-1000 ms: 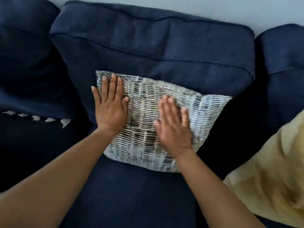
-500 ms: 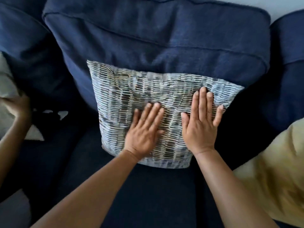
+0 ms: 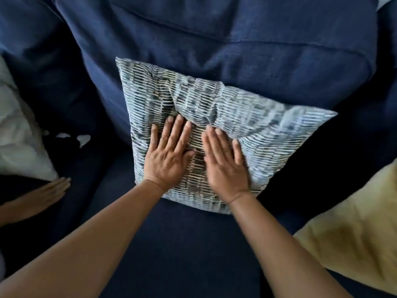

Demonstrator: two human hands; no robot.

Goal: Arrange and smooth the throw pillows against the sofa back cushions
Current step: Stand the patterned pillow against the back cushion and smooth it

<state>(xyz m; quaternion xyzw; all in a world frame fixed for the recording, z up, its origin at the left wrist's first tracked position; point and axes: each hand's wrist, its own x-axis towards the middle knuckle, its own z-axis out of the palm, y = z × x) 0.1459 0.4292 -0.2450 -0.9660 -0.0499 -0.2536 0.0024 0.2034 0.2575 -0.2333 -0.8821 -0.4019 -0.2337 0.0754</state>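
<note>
A blue-and-white patterned throw pillow (image 3: 253,123) leans against the navy back cushion (image 3: 225,46) of the sofa, its lower edge on the seat. My left hand (image 3: 167,155) lies flat on the pillow's lower left part, fingers spread and pointing up. My right hand (image 3: 225,162) presses flat beside it, near the pillow's lower middle. A fold of fabric bunches just above my fingertips. Neither hand grips the pillow.
A yellow pillow (image 3: 352,239) lies on the seat at the right. A white pillow with tassels (image 3: 19,143) rests at the left, and another person's hand (image 3: 49,192) lies on the navy seat (image 3: 182,254) below it.
My right hand has slid down and left from the pillow's upper right to its lower middle. My left hand stays low on the pillow. The view has moved closer, and the other person's hand dropped to the seat.
</note>
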